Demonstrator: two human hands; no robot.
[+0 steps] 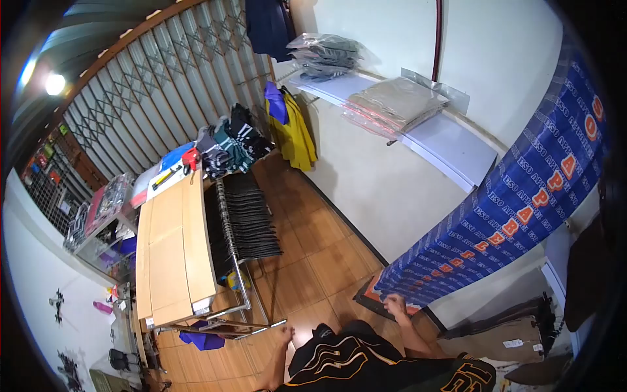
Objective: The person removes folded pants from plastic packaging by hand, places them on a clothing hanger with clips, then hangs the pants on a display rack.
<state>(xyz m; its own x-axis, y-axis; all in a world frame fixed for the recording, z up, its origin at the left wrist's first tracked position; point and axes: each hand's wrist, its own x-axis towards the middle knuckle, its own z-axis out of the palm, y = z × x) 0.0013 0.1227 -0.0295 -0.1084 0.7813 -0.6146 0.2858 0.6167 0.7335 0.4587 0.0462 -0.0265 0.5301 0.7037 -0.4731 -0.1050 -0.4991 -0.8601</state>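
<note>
My right hand point(394, 304) is down at the lower end of a long blue banner point(522, 202) with orange letters and grips its bottom edge. The banner runs up along the white wall to the upper right. An orange and dark mat or sign point(369, 295) lies on the floor just under that hand. My left hand point(285, 333) reaches out over the wooden floor point(313, 261) beside the foot of a metal clothes rack point(245, 287) and holds nothing. My black jersey with gold print point(366, 362) fills the bottom of the view.
A light wooden counter point(173, 248) stands left of the rack, which holds several dark hangers point(245, 219). Piled clothes point(228, 147) sit at its far end and a yellow garment point(294, 137) hangs beyond. White wall shelves point(450, 147) carry bagged clothes. Cardboard point(496, 340) leans at the lower right.
</note>
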